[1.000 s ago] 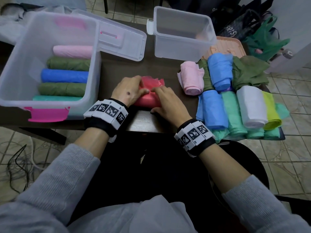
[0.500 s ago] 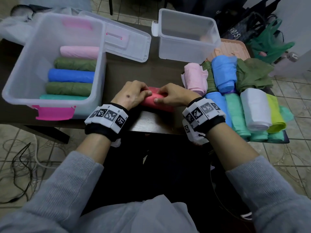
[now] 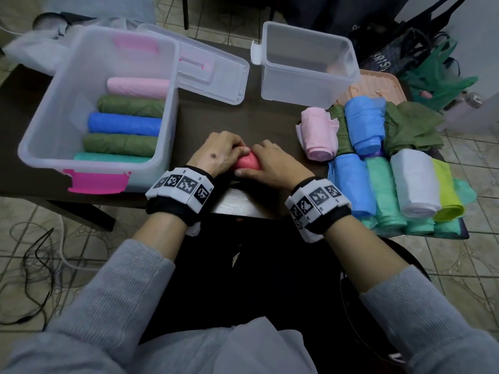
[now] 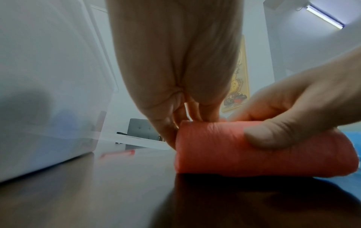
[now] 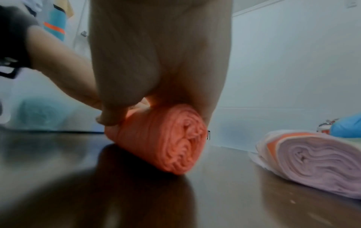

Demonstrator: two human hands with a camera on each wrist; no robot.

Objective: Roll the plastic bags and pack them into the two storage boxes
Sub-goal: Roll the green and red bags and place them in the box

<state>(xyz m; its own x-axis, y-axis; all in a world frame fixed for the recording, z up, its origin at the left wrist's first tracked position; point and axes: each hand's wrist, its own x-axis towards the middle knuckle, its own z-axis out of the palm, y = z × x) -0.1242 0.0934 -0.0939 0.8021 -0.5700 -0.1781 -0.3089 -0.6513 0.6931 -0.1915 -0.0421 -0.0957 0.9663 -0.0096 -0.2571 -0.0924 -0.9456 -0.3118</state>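
Head view: a red bag point(image 3: 247, 162) is gripped by both the left hand point(image 3: 216, 152) and right hand point(image 3: 272, 164). Five rolls are packed in the large box point(image 3: 40, 125); the small box point(image 3: 305, 85) is judged empty, with many bags left.

A tightly rolled coral-red bag point(image 5: 166, 138) is seen lying on the dark glossy counter point(image 5: 78, 192), its spiral end turned toward the camera. It is gripped from above by the right hand point(image 5: 156, 61), whose thumb point(image 5: 109, 117) is pressed against the roll's left side. The left hand point(image 5: 64, 74) is extended in from the left to the roll. A pale pink roll point(image 5: 316, 162) is laid apart at the right, and a blue one point(image 5: 347, 128) is glimpsed behind it.
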